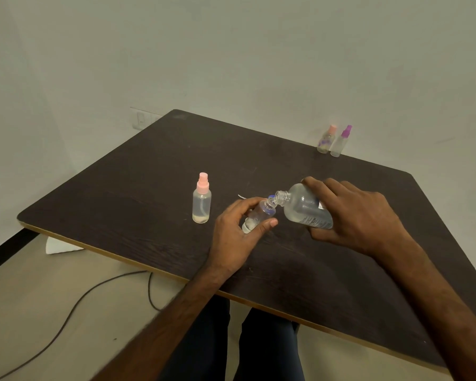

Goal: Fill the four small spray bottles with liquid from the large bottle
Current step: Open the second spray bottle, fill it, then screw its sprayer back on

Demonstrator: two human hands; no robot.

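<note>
Dark wood-grain table (pixel 127 193) with a pale edge band, on which three small spray bottles are stood.

The near pink-capped bottle (pixel 201 204) is set upright left of the middle of the table, well apart from the other two, and a little pale liquid is seen at its bottom. At the far right edge the far pink-capped bottle (pixel 325 140) and the purple-capped bottle (pixel 340 143) are placed upright just beside each other; if they touch cannot be told. A thin white piece (pixel 241 196) is laid flat near the middle, too small to be named.
</note>
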